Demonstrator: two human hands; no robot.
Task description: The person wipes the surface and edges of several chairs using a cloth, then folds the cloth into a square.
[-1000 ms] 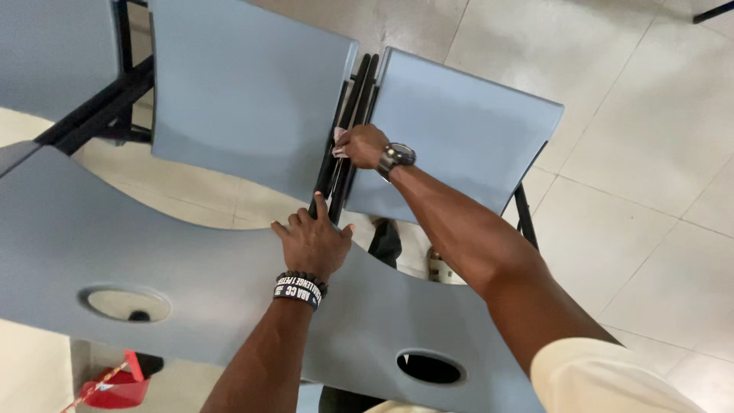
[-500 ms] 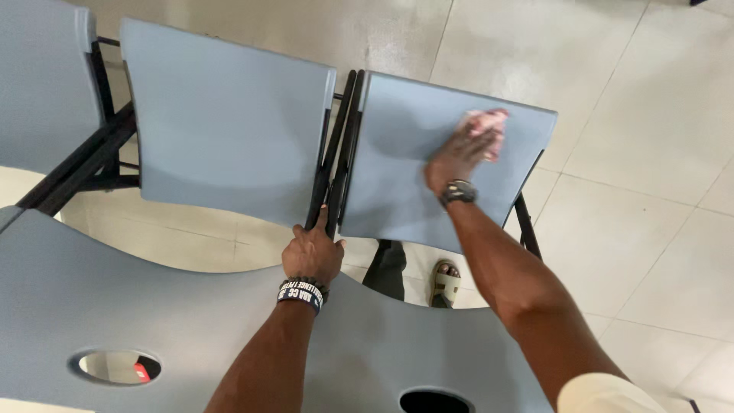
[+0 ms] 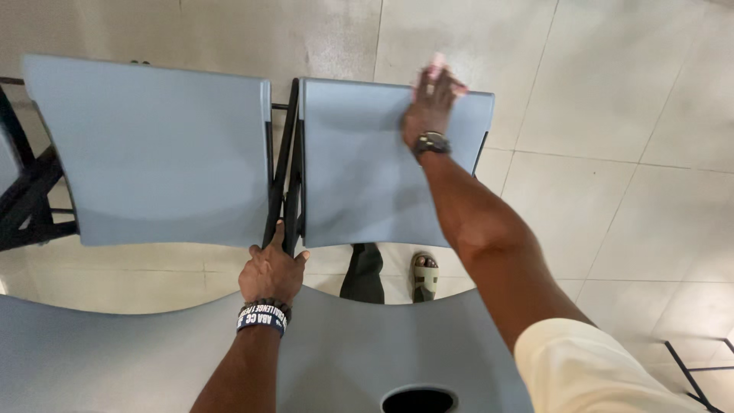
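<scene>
My right hand (image 3: 427, 107) presses a pink cloth (image 3: 437, 64) flat against the far edge of the right blue-grey plastic seat (image 3: 359, 176). A watch sits on that wrist. My left hand (image 3: 270, 271), with a black wristband, grips the near end of the black metal frame (image 3: 286, 176) that runs between the right seat and the left blue-grey seat (image 3: 153, 153). Most of the cloth is hidden under my fingers.
A curved blue-grey tabletop (image 3: 359, 344) with a round hole (image 3: 418, 399) lies under my arms. Below it show a dark trouser leg and a sandalled foot (image 3: 424, 277) on the pale tiled floor (image 3: 612, 115). More black framing stands at the far left (image 3: 23, 191).
My right hand has swept the cloth from the frame between the seats across the right seat to its far edge. My left hand kept its grip on the frame; the view tilted downward.
</scene>
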